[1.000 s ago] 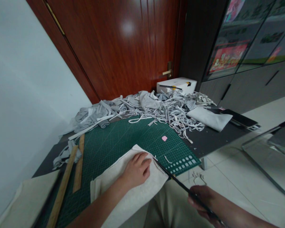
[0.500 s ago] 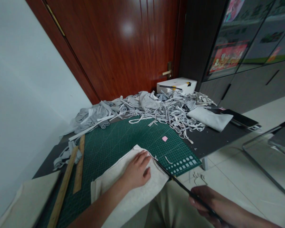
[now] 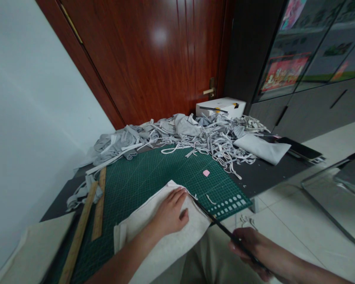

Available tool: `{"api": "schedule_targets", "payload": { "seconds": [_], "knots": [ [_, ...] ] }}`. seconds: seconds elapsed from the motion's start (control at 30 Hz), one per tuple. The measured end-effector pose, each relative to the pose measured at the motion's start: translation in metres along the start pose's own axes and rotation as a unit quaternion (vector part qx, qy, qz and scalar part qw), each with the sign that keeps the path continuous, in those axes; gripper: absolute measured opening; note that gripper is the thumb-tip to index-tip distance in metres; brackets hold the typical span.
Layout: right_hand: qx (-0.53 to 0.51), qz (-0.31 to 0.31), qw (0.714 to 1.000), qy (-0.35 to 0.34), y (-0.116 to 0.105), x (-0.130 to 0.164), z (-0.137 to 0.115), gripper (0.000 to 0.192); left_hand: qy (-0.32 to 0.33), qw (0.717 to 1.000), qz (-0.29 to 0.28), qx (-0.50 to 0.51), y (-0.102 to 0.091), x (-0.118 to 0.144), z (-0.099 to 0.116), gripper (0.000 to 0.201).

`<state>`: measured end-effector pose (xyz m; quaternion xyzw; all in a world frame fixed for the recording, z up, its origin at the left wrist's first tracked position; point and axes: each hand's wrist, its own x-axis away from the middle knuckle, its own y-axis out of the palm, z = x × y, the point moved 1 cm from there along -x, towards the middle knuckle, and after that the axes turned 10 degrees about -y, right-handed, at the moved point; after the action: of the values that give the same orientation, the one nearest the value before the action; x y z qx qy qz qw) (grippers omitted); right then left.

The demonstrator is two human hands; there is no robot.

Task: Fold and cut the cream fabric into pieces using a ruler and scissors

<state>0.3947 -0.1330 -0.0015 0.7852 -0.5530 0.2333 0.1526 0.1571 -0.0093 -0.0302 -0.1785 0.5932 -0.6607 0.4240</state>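
My left hand [image 3: 172, 211] lies flat on a folded piece of cream cloth [image 3: 148, 236], fingers stretched out and pressing on its upper part. The cloth rests on the green cutting mat [image 3: 142, 173] and hangs over the front edge towards my lap. My right hand [image 3: 248, 246] is closed around the handles of long black scissors [image 3: 225, 230], seen nearly edge-on. Their blades lie along the right edge of the cloth, the tip close to my left fingertips. How far the blades are parted I cannot tell. A thin cloth trimming [image 3: 210, 200] lies beside them.
A heap of grey cloth scraps [image 3: 189, 128] covers the back of the table, with a white box [image 3: 221, 105] behind. Two wooden rulers [image 3: 79, 232] and folded beige cloth [image 3: 35, 248] are on the left. A small pink piece [image 3: 206, 173] sits on the mat; a phone-like black slab [image 3: 300, 148] lies right.
My right hand has shifted slightly left and up with the scissors, towards the cloth. My left hand stays in place on the cloth.
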Motion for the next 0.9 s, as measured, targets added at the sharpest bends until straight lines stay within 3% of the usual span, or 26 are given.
{"api": "schedule_targets", "payload": {
  "seconds": [0.17, 0.73, 0.9],
  "knots": [
    [0.009, 0.021, 1.000, 0.017, 0.002, -0.004, -0.003, 0.015, -0.005, 1.000, 0.004, 0.009, 0.001, 0.001, -0.001, 0.057],
    [-0.022, 0.002, 0.999, 0.033, 0.006, -0.006, 0.001, 0.015, -0.014, 1.000, -0.009, 0.008, -0.002, 0.000, 0.001, 0.053],
    [-0.037, 0.016, 0.999, 0.035, 0.003, 0.006, 0.006, 0.025, -0.008, 1.000, -0.003, -0.001, -0.003, 0.000, 0.001, 0.051]
  ]
}}
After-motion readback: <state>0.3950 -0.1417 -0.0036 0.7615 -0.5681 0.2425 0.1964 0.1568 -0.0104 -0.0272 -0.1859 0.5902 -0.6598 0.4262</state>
